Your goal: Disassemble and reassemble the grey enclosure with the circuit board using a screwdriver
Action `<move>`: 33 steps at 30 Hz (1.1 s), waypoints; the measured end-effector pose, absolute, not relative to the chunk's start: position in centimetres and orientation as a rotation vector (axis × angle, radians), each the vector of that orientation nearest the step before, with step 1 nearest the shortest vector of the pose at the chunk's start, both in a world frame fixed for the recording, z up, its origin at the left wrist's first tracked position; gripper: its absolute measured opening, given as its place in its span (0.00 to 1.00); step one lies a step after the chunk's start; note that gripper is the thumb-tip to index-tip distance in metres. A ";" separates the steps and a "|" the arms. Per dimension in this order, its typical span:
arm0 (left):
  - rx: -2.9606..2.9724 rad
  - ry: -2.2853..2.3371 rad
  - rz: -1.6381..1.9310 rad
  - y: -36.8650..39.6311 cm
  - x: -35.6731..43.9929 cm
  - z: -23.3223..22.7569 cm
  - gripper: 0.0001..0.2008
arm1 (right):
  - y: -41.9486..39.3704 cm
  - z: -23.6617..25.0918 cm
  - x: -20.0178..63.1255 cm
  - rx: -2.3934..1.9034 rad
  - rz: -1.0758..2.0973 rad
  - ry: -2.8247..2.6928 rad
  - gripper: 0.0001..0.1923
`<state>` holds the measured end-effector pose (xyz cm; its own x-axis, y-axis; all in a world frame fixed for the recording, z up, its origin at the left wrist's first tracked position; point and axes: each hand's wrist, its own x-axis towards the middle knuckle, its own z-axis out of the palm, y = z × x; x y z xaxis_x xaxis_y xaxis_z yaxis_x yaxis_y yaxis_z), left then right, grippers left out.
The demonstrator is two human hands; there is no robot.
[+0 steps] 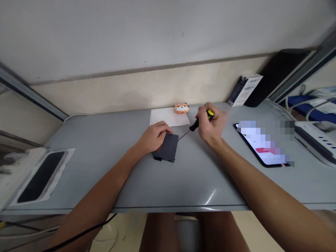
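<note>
On the grey tabletop, near its middle, lies a flat dark module, a thin rectangular slab with a small black piece at its near left corner. The left hand rests on the module's left side, fingers curled over its far edge and pressing it down onto the tabletop. The right hand is closed around a screwdriver with a black and yellow handle; the thin shaft slants down to the left and its tip meets the module's far right corner. Just behind the module a white sheet of paper lies flat, and a small orange animal-shaped trinket sits on the sheet's far right edge. To the right, well apart from the hands, a phone lies face up with its screen lit. Farther back on the right a small white and dark box leans against a black object by the wall. At the far left, a dark phone-shaped item lies on a white wrapper.
</note>
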<state>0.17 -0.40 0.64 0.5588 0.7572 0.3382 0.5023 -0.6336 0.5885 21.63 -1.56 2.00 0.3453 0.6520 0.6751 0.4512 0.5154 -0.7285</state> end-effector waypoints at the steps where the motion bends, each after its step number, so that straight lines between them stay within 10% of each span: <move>1: 2.361 1.019 0.810 -0.4 0.2 0.6 0.17 | -1.6 2.0 21.6 -1.103 0.174 -1.275 0.18; 33: 2.369 0.988 0.909 -0.9 0.2 1.4 0.13 | -2.3 2.9 20.9 -0.957 0.531 -1.253 0.17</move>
<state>0.20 -0.90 1.44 0.5349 0.7398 0.4081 0.4685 -0.6617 0.5854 20.93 -2.28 2.85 0.2687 0.7915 0.5490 0.1554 0.5268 -0.8356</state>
